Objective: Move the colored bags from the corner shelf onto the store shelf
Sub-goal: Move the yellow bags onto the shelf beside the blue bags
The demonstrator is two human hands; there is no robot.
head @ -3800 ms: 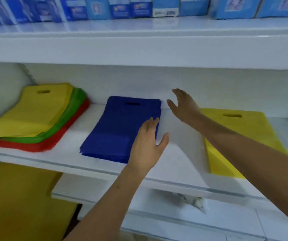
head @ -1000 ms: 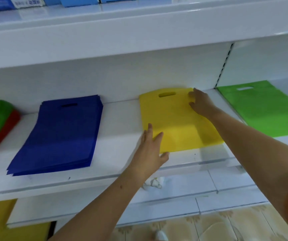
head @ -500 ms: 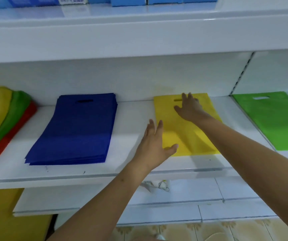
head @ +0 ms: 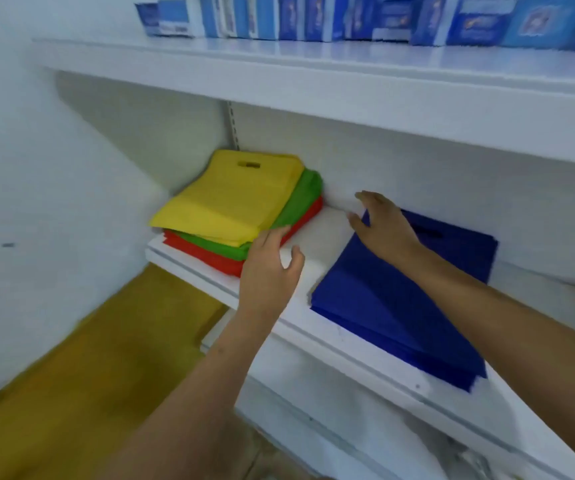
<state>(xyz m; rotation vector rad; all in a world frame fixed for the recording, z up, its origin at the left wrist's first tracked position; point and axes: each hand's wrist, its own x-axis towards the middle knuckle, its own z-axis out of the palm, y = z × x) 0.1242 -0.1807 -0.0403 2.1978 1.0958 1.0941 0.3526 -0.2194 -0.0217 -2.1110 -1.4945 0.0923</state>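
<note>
A pile of bags lies in the corner of the white shelf: yellow bags on top, green bags under them, red bags at the bottom. My left hand is open, its fingertips touching the pile's near right corner. A stack of blue bags lies flat to the right. My right hand hovers open over the blue stack's far left corner, holding nothing.
An upper shelf overhangs, lined with several blue boxes. A white wall closes the left side. A yellow surface lies below the shelf at the left. A lower white shelf juts out underneath.
The view swung left from the single yellow bag to the corner pile. Both hands left that yellow bag; my left hand now touches the pile and my right is over the blue stack.
</note>
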